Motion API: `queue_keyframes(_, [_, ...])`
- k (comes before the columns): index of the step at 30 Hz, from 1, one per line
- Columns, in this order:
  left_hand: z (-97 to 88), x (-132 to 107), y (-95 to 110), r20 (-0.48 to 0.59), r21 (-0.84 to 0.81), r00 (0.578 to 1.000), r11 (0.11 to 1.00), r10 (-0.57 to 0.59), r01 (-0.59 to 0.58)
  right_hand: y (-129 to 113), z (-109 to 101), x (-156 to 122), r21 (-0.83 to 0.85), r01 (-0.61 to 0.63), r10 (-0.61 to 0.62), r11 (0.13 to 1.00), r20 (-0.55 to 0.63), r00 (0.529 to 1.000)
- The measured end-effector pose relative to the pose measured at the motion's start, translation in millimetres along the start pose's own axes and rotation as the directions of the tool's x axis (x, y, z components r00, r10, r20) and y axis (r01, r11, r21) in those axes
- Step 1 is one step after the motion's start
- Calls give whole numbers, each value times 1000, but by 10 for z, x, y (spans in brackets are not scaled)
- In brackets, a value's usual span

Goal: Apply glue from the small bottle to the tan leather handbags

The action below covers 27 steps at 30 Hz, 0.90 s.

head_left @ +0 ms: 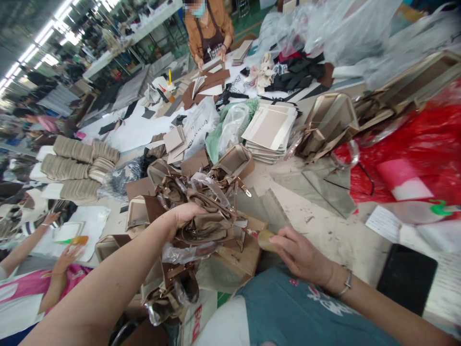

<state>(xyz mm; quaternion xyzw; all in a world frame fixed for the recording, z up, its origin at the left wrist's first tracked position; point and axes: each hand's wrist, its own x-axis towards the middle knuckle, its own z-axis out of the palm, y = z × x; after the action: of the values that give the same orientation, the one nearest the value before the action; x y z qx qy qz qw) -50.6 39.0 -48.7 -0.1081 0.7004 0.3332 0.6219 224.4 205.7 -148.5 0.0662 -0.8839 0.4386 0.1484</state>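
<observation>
My left hand (183, 216) is closed round a brown bag part (205, 226) wrapped partly in clear plastic, held above a pile of similar brown leather pieces (173, 187). My right hand (300, 254) pinches a small tan tool with a red tip (261, 238), its tip close to the held bag part. A silver bracelet (345, 283) sits on my right wrist. More brown pieces with plastic hang below my left forearm.
Stack of beige panels (270, 132), clear plastic bags (230, 125), open beige boxes (331, 120), red plastic sheet (414, 154) and a black phone-like slab (406, 276) lie on the table. One person works at the far end (209, 29); another person's hands (65, 254) are at left.
</observation>
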Motion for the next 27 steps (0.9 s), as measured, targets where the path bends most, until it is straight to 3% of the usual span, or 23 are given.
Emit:
queue_keyframes(4, [-38,48,-10,9,25,1000,1000,-7,6,-5,-9,5,47,15,-18,999,57,998])
queue_keyframes(11, [-16,91,90,-6,-20,1000,1000,-3,3,72,-128,53,85,-9,15,996,-73,997])
queue_keyframes(18, [5,164,202,31,-35,999,999,-29,30,162,-93,123,12,-6,7,1000,-47,999])
queue_keyframes(23, [59,151,263,-12,-35,998,998,-57,57,128,-149,89,-26,75,-75,997,-33,997])
queue_keyframes(25, [57,117,262,-29,-64,999,997,-45,43,119,-192,42,73,29,-22,997,-92,996])
queue_keyframes(27, [50,48,218,-54,-113,998,994,-15,8,123,-243,-10,229,-150,205,962,-241,949])
